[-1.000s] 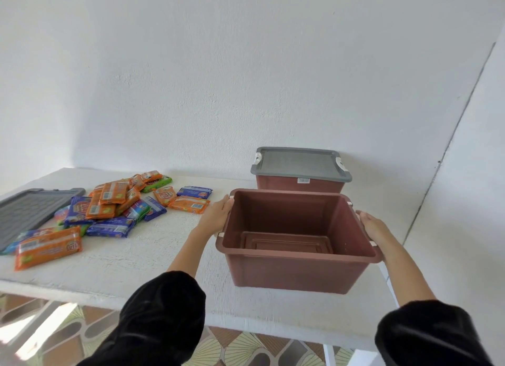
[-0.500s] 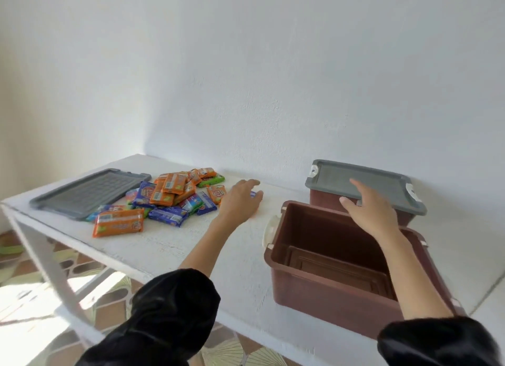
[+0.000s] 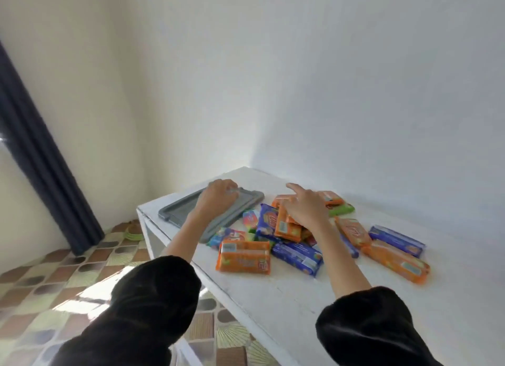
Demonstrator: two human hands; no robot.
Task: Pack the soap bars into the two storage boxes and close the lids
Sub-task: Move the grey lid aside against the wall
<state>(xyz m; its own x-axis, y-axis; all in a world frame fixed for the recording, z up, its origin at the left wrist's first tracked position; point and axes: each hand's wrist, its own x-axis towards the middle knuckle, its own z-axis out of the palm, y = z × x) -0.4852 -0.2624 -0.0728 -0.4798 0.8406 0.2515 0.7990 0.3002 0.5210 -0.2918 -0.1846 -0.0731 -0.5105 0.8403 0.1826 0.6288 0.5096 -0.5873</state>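
Right hand (image 3: 303, 211): fingers spread, grasping nothing, over the soap bars (image 3: 243, 259) heaped just right of the grey lid (image 3: 177, 211). Left hand (image 3: 218, 200) lies on that lid, grip indeterminate. Recommended: close the fingers round one compact stack without scattering its neighbours.

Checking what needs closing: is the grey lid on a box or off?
Off. The grey lid lies flat on the table beside the soap bars, the left hand holding its far end; no box in view.
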